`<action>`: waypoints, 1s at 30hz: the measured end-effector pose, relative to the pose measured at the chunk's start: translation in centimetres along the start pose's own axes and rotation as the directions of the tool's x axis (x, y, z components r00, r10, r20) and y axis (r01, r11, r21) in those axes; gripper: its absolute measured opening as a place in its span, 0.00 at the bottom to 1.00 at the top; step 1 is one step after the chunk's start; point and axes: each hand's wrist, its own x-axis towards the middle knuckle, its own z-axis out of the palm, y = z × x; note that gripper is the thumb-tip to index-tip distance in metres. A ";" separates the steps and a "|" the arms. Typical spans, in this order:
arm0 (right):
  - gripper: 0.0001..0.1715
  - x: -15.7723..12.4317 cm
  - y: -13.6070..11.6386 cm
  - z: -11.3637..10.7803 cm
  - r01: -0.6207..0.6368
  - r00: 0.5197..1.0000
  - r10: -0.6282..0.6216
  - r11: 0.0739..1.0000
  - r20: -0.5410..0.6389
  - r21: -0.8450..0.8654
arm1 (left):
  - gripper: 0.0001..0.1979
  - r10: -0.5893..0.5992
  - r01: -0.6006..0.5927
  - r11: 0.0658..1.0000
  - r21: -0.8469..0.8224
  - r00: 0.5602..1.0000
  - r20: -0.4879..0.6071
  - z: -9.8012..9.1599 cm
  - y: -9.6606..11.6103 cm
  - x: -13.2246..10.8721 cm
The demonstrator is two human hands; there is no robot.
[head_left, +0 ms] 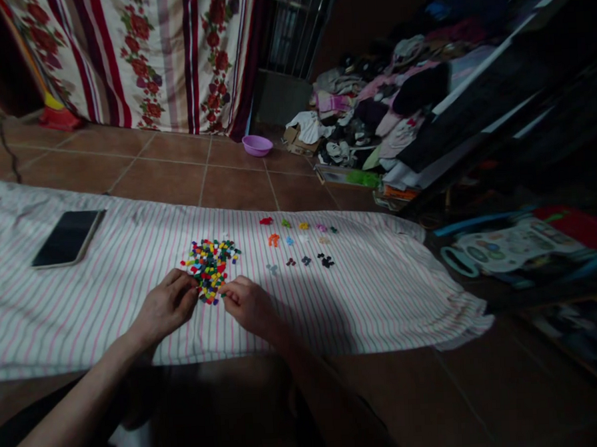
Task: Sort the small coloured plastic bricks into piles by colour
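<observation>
A heap of small multicoloured pieces (210,261) lies on a white cloth with pink and grey stripes (382,292) spread over the floor. My left hand (167,305) rests at the heap's near left edge, fingers curled in a pinch on pieces too small to name. My right hand (247,305) sits at the near right edge, fingers also pinched together at the pile. To the right lie small sorted groups: red (266,220), orange (274,239), yellow (303,225), black (325,260) and others.
A dark phone (68,237) lies face up on the cloth at the left. A purple bowl (257,145) stands on the brown tiles beyond. A pile of clothes (373,113) and a dark shelf fill the right. A floral curtain (150,58) hangs behind. A toy (510,249) lies at the right.
</observation>
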 end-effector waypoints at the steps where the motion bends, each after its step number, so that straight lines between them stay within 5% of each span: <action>1: 0.12 0.0 0.1 -0.1 -0.009 1.000 0.009 1.000 -0.003 0.013 | 0.12 -0.006 0.006 1.000 -0.002 1.000 0.001 0.0 -0.1 0.0; 30: 0.12 -0.4 1.2 0.0 -0.025 0.998 0.026 1.000 -0.061 0.017 | 0.12 0.099 -0.103 0.994 0.031 0.989 0.112 0.7 -0.7 -0.4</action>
